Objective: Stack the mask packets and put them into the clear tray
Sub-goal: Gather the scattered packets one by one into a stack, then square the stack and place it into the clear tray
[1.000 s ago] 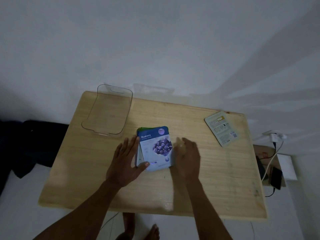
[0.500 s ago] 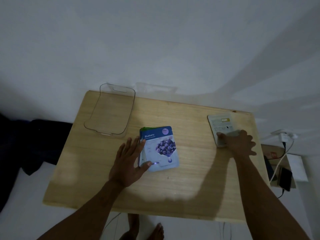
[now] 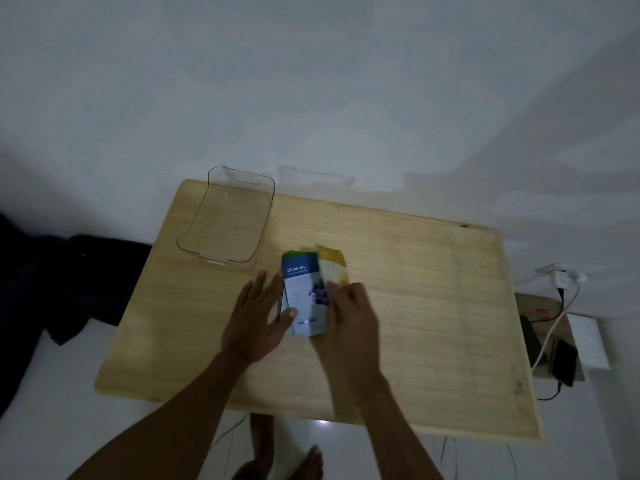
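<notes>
Table: pale wood, set against a white wall, near edge toward the camera. Tray: clear plastic, at the far left corner of the table, holding nothing that can be seen, outline faint in the dim light. Left hand: laid flat on the table, fingers spread and extended, thumb resting on the left edge of the stack. Right hand: blurred, over the right side of the stack, grasping a yellow packet; exact curl of the fingers cannot be told. Stack: near the table's middle, just short of the tray, blue packet marked "Blueberry" on top, a green corner showing at the far edge. Yellow packet: tilted over the right part of the stack, lower half hidden by the right hand, print unreadable.
</notes>
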